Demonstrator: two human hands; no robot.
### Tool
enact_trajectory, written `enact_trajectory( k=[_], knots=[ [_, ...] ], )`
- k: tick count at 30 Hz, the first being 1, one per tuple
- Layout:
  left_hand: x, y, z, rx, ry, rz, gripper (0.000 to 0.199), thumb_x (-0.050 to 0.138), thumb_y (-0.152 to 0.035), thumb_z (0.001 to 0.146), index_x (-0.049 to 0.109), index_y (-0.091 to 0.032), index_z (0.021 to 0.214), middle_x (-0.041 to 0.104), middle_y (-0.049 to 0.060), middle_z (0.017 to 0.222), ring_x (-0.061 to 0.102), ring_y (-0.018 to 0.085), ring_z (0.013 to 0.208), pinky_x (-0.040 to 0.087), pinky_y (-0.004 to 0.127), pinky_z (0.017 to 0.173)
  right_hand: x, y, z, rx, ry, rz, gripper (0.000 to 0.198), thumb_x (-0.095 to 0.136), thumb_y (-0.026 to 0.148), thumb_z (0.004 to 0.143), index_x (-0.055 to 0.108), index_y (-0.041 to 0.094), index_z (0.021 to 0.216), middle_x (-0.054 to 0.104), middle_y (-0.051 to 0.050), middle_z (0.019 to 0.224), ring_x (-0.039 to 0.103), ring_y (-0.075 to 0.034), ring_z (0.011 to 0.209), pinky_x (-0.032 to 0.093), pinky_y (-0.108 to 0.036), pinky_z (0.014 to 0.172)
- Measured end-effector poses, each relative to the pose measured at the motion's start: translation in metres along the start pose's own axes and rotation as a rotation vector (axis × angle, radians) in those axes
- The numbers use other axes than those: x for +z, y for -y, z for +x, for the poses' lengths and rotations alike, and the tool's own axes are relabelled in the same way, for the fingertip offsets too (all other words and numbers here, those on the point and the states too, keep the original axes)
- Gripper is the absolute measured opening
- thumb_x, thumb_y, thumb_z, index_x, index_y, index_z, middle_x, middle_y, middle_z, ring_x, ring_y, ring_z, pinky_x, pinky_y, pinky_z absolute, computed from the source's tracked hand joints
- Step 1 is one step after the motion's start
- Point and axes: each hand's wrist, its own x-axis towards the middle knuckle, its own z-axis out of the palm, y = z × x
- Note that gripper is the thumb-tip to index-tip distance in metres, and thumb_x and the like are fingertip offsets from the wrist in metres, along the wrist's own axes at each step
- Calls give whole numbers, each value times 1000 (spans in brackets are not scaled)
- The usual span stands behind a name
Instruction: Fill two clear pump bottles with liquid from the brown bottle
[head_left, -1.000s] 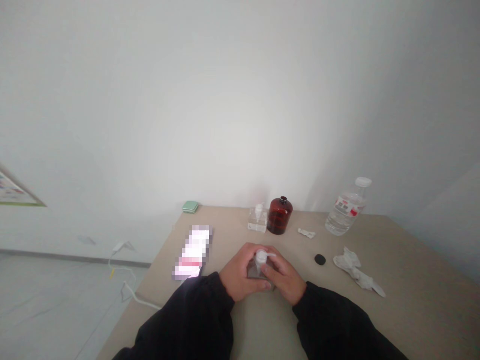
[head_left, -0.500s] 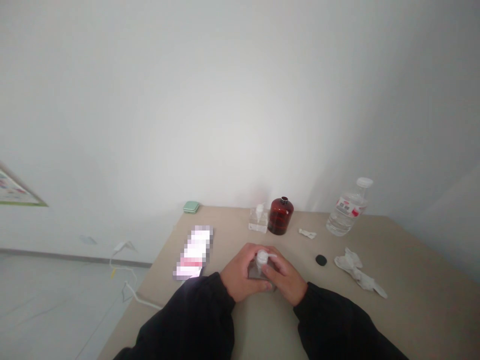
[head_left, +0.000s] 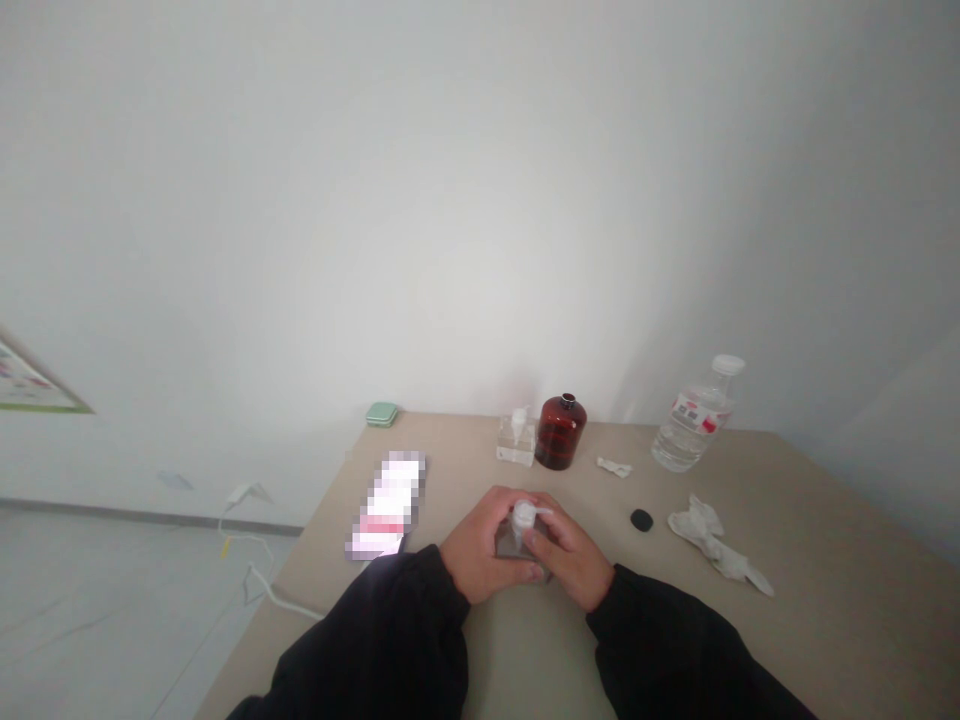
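Between my hands at the front middle of the table is a clear, square pump bottle (head_left: 512, 545) with a white pump head. My left hand (head_left: 481, 550) is wrapped round the bottle's left side, its thumb along the front. On the other side my right hand (head_left: 571, 555) grips the pump head, with its thumb against the collar and fingers behind the spout. Much of the bottle is hidden by the fingers. Beyond the hands stand a second clear pump bottle (head_left: 517, 442) and a brown, round-shouldered bottle (head_left: 561, 435) with an uncapped neck.
A phone (head_left: 390, 505) with a lit, blurred screen lies left on the table (head_left: 525, 665). A green case (head_left: 382, 414) sits at the back left corner. To the right are a water bottle (head_left: 694, 420), a black disc (head_left: 642, 520), crumpled tissue (head_left: 712, 540) and a smaller white scrap (head_left: 614, 467).
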Motion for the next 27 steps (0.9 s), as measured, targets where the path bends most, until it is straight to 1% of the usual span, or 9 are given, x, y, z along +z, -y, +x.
enact_trajectory(
  k=[3, 6, 9, 13, 16, 18, 21, 23, 27],
  knots=[
    [0, 1, 0, 5, -3, -8, 67, 81, -23, 64, 51, -20, 123, 55, 8, 117, 54, 26, 108, 43, 41, 96, 1, 1, 0, -13, -13, -46, 39, 47, 53, 90, 63, 19, 102, 56, -9, 107, 54, -25, 104, 45, -40, 92],
    [1, 0, 0, 5, -8, -39, 70, 81, -22, 64, 50, -21, 126, 54, 8, 121, 53, 27, 112, 41, 42, 99, 2, 2, -1, -34, -35, -92, 39, 44, 52, 91, 64, 19, 95, 56, -10, 105, 54, -25, 101, 45, -40, 91],
    [2, -2, 1, 2, -3, -69, 72, 80, -18, 64, 47, -22, 128, 54, 8, 124, 52, 27, 114, 40, 42, 102, 3, 3, -1, -47, -56, -105, 39, 43, 52, 92, 63, 19, 98, 56, -10, 108, 54, -25, 104, 44, -40, 92],
    [2, -4, 1, -20, -1, -89, 79, 80, -14, 62, 42, -21, 131, 54, 8, 125, 54, 26, 112, 43, 40, 99, 3, 4, -2, -43, -55, -103, 41, 41, 54, 92, 63, 20, 100, 54, -10, 115, 51, -26, 110, 43, -41, 96],
    [1, -3, 0, -52, -4, -70, 82, 81, -14, 62, 39, -21, 132, 54, 8, 124, 54, 25, 110, 44, 40, 97, 3, 2, -2, -32, -43, -51, 40, 43, 54, 91, 59, 21, 107, 53, -10, 117, 51, -26, 112, 42, -42, 97],
    [1, -2, -1, -60, -7, -57, 82, 81, -16, 61, 40, -21, 131, 54, 8, 123, 55, 25, 109, 44, 40, 96, 3, 0, -2, -9, -33, 17, 40, 48, 54, 89, 54, 22, 112, 55, -9, 113, 54, -26, 108, 45, -43, 94],
    [1, 1, -2, -57, -6, -46, 81, 82, -18, 61, 41, -21, 131, 55, 8, 122, 56, 26, 107, 45, 40, 95, 4, -3, -2, 21, -41, 80, 41, 53, 54, 86, 50, 22, 111, 58, -7, 102, 57, -24, 97, 48, -41, 87],
    [1, 3, -2, -58, -7, -37, 81, 82, -20, 61, 41, -21, 130, 54, 8, 123, 55, 26, 108, 45, 40, 96, 3, -2, -2, 24, -57, 50, 38, 52, 53, 87, 52, 22, 109, 57, -7, 102, 57, -24, 97, 48, -41, 87],
    [1, 4, -3, -69, -6, -18, 81, 83, -23, 61, 41, -21, 130, 53, 9, 124, 55, 26, 108, 44, 41, 96, 2, 1, -2, -16, -63, -35, 35, 43, 50, 92, 58, 21, 105, 57, -8, 109, 54, -25, 106, 43, -39, 94]
  ],
)
